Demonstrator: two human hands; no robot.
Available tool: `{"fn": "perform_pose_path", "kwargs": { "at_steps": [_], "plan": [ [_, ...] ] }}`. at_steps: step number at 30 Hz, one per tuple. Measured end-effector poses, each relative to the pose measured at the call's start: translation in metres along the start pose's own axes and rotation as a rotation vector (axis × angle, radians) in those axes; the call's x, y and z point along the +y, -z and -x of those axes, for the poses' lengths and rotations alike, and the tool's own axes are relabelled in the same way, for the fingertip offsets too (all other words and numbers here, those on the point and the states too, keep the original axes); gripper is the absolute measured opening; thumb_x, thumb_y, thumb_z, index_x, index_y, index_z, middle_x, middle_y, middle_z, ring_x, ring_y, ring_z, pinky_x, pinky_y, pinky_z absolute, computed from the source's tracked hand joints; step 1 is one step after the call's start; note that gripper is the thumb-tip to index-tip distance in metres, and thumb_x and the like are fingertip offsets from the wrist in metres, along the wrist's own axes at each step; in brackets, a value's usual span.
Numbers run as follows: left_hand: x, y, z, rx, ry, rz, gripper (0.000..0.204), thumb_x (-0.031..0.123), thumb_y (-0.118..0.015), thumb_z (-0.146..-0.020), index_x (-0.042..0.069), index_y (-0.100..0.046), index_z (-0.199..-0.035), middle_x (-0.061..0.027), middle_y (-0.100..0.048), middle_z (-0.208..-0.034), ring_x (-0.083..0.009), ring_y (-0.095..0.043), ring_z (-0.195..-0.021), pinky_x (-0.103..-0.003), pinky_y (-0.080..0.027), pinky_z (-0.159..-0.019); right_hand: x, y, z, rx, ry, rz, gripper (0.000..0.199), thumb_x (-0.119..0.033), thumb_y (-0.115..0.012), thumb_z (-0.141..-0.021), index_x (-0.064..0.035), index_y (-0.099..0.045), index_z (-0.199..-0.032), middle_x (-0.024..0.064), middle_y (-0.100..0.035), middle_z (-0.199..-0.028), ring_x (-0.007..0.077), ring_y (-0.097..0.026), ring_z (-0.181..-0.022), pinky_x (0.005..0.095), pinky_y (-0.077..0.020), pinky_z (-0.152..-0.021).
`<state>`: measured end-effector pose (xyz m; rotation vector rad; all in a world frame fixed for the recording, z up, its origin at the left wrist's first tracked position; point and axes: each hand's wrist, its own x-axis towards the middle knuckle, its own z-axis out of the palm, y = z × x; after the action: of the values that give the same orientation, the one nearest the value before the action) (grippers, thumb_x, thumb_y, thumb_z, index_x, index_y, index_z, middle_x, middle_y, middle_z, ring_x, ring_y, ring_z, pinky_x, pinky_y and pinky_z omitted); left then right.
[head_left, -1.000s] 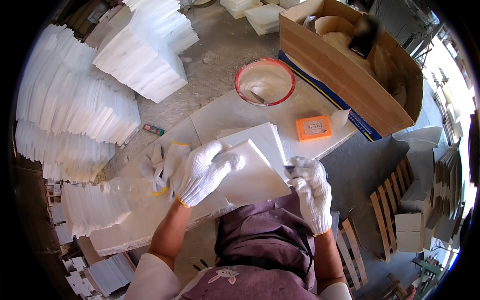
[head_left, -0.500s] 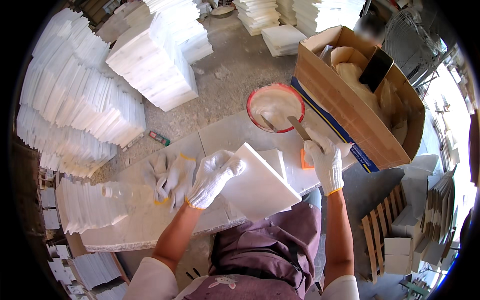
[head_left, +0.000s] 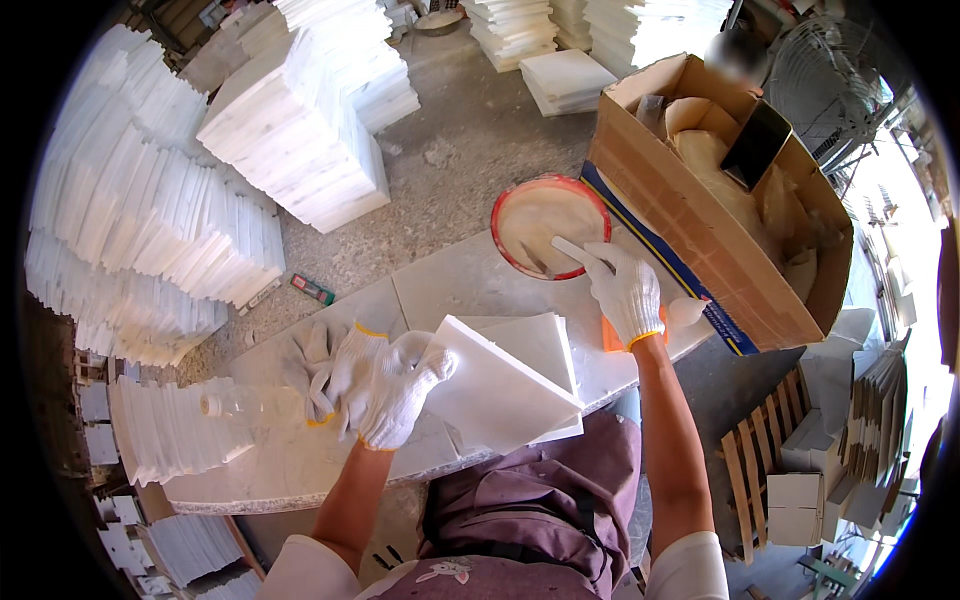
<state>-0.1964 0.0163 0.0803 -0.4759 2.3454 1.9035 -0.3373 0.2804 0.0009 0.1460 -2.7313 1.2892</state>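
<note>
A white square tile is held tilted at the near edge of the stone work slab, its left edge gripped by the gloved left hand, whose fingers are curled over the rim and pressed against the tile face. Beneath it a second white tile is seen lying flat on the slab. Just left of that hand a spare pair of work gloves is laid on the slab, and a clear plastic bottle is lying beside them. Farther out, the gloved right hand is closed around the handle of a flat scraper, whose blade is dipped into a red-rimmed bowl of pale paste. An orange block is partly hidden under the right wrist. Beyond, a cardboard box and stacks of white tiles are seen.
</note>
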Motion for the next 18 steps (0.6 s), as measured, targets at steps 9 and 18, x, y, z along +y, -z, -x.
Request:
{"fn": "perform_pose_path", "kwargs": {
  "at_steps": [9,18],
  "plan": [
    [-0.008,0.000,0.002,0.017,0.032,0.149,0.014,0.012,-0.070,-0.087,0.003,-0.068,-0.097,0.0009,-0.065,-0.087,-0.0068,-0.057,-0.080,-0.024,-0.047,-0.072,-0.014,0.008,-0.001,-0.086,-0.291,-0.405,0.027,-0.012,-0.061,-0.090,-0.0016,-0.070,-0.112,0.0031,-0.062,-0.072,0.0090,-0.054,-0.058,0.0256,-0.0411,-0.051],
    [-0.016,0.003,-0.003,-0.027,0.023,0.238,0.012,0.010,-0.072,-0.088,0.002,-0.069,-0.096,0.0008,-0.066,-0.085,-0.0054,-0.056,-0.081,-0.022,-0.046,-0.073,-0.078,0.045,0.046,-0.212,-0.329,-0.787,0.027,-0.005,-0.057,-0.093,0.0035,-0.067,-0.116,0.0027,-0.063,-0.078,0.0051,-0.050,-0.056,0.0199,-0.0408,-0.050]
  ]
}}
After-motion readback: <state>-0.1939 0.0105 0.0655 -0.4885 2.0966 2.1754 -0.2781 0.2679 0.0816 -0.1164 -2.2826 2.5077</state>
